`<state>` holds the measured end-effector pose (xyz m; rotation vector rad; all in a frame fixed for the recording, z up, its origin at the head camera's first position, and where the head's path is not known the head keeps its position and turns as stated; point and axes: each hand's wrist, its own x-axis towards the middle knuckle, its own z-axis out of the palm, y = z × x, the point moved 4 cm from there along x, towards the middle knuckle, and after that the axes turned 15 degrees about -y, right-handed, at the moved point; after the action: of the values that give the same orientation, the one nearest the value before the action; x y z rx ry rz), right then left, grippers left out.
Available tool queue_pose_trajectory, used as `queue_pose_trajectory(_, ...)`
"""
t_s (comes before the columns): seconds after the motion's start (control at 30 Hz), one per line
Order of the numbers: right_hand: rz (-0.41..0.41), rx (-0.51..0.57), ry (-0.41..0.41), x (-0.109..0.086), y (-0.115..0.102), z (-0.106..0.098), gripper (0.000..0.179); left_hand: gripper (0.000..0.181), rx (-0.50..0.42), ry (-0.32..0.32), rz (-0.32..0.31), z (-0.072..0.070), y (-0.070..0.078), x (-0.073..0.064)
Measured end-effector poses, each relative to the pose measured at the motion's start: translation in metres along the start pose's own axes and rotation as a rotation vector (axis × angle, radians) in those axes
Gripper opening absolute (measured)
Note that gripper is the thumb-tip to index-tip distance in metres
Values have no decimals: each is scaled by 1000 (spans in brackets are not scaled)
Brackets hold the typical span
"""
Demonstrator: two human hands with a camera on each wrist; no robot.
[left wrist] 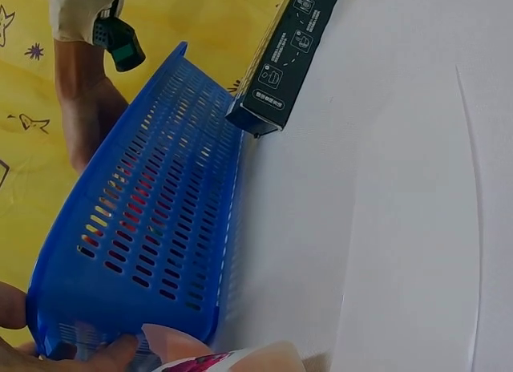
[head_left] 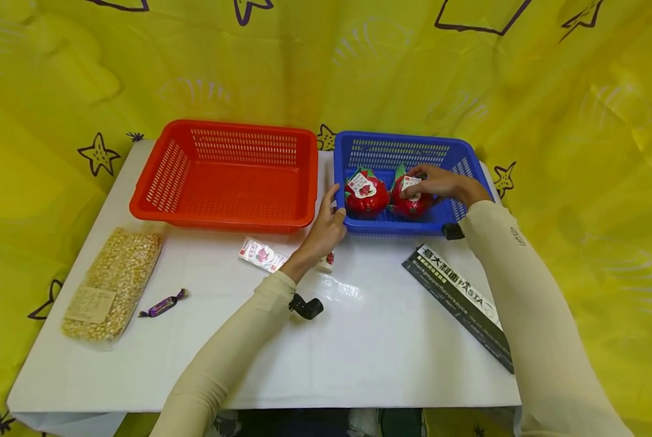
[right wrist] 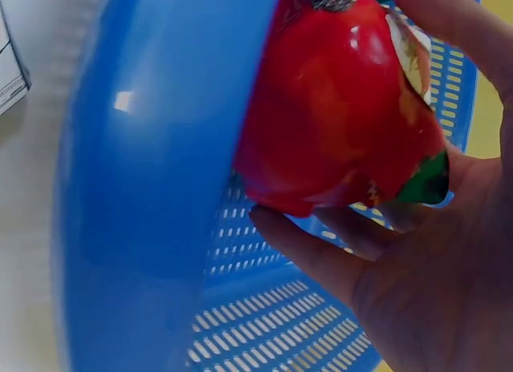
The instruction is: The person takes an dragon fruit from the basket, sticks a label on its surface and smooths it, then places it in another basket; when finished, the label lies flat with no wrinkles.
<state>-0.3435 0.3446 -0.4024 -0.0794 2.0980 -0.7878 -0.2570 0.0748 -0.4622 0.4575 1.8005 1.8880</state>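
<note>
In the head view a blue basket (head_left: 397, 227) stands at the back right of the table with two red, green-scaled dragon fruits in it. My right hand (head_left: 446, 182) holds the right-hand dragon fruit (head_left: 412, 207), thumb and fingers around its sides in the right wrist view. A white label sits on its top. The other labelled dragon fruit (head_left: 371, 203) lies beside it, in the basket's left part. At the basket's front left corner my left hand (head_left: 326, 230) grips the rim (left wrist: 104, 159). Its fingers wrap the corner in the left wrist view.
A red basket (head_left: 227, 220) stands left of the blue one. White packets with a dragon fruit print (head_left: 261, 255) lie partly under my left arm. A pasta box (head_left: 462, 303) lies front right, a bag of corn kernels (head_left: 115, 282) far left, a purple-wrapped candy (head_left: 164, 304) beside it.
</note>
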Motion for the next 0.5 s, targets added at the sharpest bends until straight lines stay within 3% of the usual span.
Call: queue_pose_trajectory(0.5, -2, -61, 33, 5, -3, 3, 83, 63, 14, -2, -1, 0, 1, 0)
